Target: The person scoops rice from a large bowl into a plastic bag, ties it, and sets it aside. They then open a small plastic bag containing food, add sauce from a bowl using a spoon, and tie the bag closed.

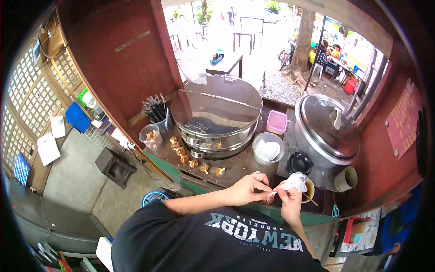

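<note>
My left hand [251, 189] reaches across my body, its thumb and finger pinched on the twisted top of a small plastic bag of sauce [268, 199]. The brown filling hangs just below the fingertips, partly hidden. Close beside it my right hand [290, 199] is also closed at the bag's top. Crumpled clear plastic [297, 182] sticks up from the right hand. Behind that hand stands a tub of brown sauce [310, 190] with a stick in it. Several tied sauce bags [193, 163] lie in a curved row on the counter, left of my hands.
A round pan with a hinged lid [217, 113] stands ahead, a large lidded pot [324, 129] at right. Between them are a tub of plastic bags [267, 150], a pink-lidded box [277, 122] and a black bowl [299, 163]. Scissors [335, 210] hang at the counter's front edge.
</note>
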Demonstrator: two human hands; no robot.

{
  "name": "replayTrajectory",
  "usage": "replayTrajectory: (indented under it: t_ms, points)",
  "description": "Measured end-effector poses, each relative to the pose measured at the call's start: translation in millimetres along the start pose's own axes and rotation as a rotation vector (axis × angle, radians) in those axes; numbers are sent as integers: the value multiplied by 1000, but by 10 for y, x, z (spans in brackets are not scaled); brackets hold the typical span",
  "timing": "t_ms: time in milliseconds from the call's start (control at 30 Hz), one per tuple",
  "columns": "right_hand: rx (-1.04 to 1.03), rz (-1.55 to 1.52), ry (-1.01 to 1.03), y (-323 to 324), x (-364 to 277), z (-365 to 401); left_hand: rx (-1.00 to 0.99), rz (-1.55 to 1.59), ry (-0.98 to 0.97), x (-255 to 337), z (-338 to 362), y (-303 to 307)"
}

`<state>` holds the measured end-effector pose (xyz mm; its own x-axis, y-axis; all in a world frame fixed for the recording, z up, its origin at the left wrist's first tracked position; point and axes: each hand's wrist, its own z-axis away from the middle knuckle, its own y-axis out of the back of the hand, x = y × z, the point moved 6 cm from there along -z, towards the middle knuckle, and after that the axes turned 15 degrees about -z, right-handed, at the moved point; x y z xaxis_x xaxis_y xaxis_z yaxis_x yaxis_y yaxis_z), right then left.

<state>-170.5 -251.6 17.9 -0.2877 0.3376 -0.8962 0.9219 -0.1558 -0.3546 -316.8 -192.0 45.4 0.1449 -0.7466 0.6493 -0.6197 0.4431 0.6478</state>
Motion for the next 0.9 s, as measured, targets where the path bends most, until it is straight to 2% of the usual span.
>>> replayTrajectory:
  t_ms: [133, 267, 367, 433, 500, 667, 900]
  points:
    - [1, -67, -85, 17, 75, 30, 16, -111, -38, -26, 61, 56]
    - [0, -128, -118, -161, 22, -11, 53, -152, 33, -106, 92, 81]
    - [-228, 256, 30, -175, 73, 10, 37, -120, 77, -147, 110, 59]
    - [-227, 276, -141, -166, 226, 61, 20, -113, 95, -123, 122, 49]
    - [-374, 568, 229, -262, 80, 81, -57, -18, 130, -153, 141, -2]
    - [-266, 507, 95, -303, 18, 107, -139, 278, 168, -242, 204, -87]
    - [-240, 417, 87, -240, 26, 158, -132, 204, 71, -131, 180, -82]
